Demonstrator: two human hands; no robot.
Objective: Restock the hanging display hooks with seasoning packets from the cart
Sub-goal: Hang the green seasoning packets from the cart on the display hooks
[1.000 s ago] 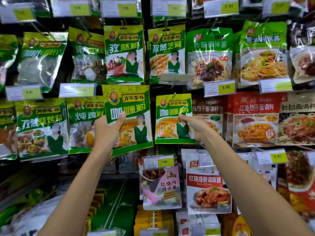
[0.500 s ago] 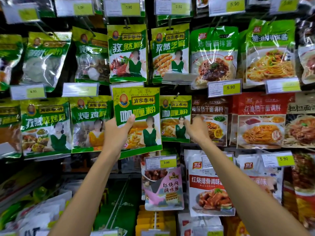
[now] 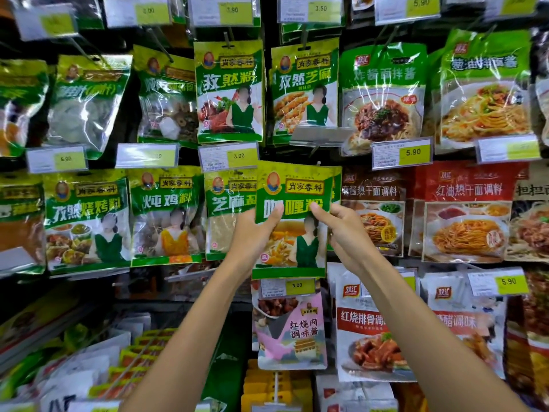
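Above gripped packet (image 3: 292,185), grey price tag (image 3: 320,133)

Both bare forearms reach up from the bottom edge and converge toward centre, left forearm (image 3: 190,331) rising from lower left, right forearm (image 3: 421,325) from lower right, wrists roughly level. The left hand (image 3: 254,236) grips the left side of a packet (image 3: 292,185), thumb laid across its front, fingers hidden behind. The right hand (image 3: 346,233) pinches the packet's right edge, thumb tip on the front, other fingers curled beside it; hands near each other, not touching.
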